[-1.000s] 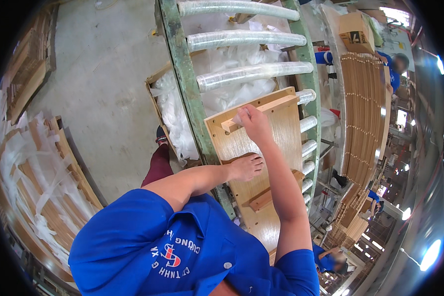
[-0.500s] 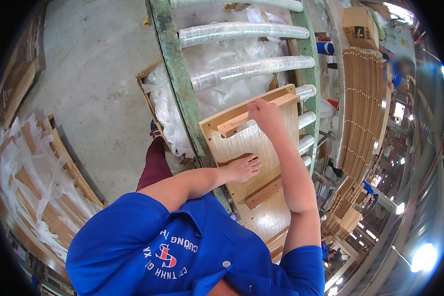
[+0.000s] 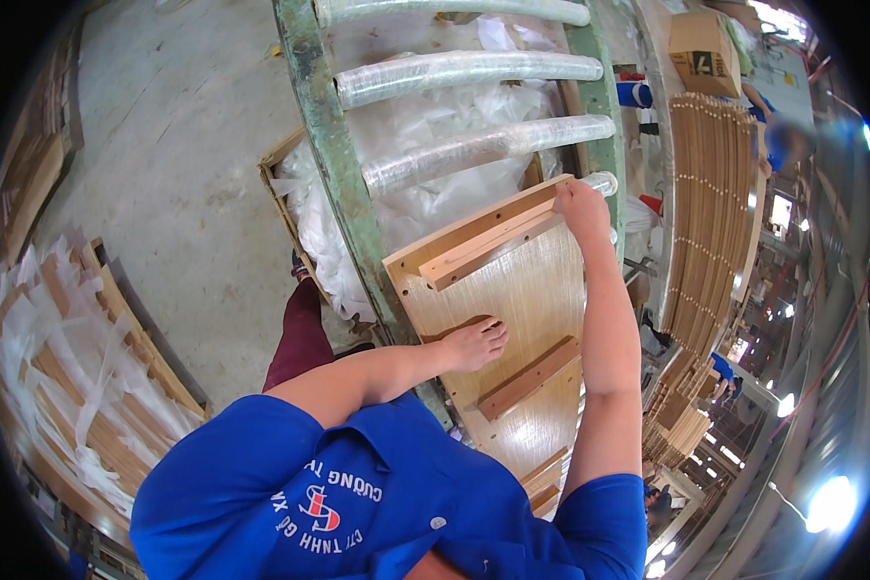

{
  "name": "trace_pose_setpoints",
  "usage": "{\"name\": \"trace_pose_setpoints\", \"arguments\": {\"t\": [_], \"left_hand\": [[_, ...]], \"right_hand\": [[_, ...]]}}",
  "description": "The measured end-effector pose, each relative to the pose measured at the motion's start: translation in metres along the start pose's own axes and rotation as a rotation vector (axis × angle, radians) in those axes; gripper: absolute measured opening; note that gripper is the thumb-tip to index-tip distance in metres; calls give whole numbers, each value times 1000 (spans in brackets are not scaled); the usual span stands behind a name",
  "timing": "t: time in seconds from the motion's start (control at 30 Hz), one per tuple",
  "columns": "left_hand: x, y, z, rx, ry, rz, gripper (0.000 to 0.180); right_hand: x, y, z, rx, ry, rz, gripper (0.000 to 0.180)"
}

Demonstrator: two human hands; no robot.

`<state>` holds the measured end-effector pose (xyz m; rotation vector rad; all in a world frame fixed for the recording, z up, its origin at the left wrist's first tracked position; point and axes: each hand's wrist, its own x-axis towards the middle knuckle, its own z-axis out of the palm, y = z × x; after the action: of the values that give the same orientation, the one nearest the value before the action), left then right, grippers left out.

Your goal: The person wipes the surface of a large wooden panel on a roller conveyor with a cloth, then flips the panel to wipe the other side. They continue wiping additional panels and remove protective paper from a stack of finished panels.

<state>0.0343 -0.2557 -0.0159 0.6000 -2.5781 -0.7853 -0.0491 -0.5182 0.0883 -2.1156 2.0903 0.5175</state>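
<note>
A pale wooden panel (image 3: 527, 280) lies across a green roller frame. Along its far edge runs a wooden rail (image 3: 493, 244) with small holes, and a shorter, darker wood strip (image 3: 529, 378) crosses it nearer to me. My right hand (image 3: 583, 207) is closed at the right end of the far rail, fingers pressed together; what they pinch is hidden. Palm down over the panel's left part is my left hand (image 3: 475, 345), with its fingers curled in. Whatever may lie inside that hand does not show.
Film-wrapped rollers (image 3: 474, 75) span the green frame (image 3: 331, 159) beyond the panel. Below them a wooden crate holds crumpled white wrapping (image 3: 333, 227). Wrapped boards (image 3: 72, 377) lie at left. Stacked cardboard (image 3: 710, 213) and a box (image 3: 704, 53) stand at right, with people near.
My right hand has moved right along the far rail, from nearer its middle to its right end. My left hand stays over the panel, its fingers curled a little more.
</note>
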Motion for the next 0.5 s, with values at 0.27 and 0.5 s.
{"name": "trace_pose_setpoints", "arguments": {"t": [0.27,0.5], "left_hand": [[-1,0,-2,14,-6,12,38],[0,0,-4,3,-14,11,38]], "right_hand": [[28,22,1,-55,-2,112,32],[40,54,9,173,157,67,35]]}}
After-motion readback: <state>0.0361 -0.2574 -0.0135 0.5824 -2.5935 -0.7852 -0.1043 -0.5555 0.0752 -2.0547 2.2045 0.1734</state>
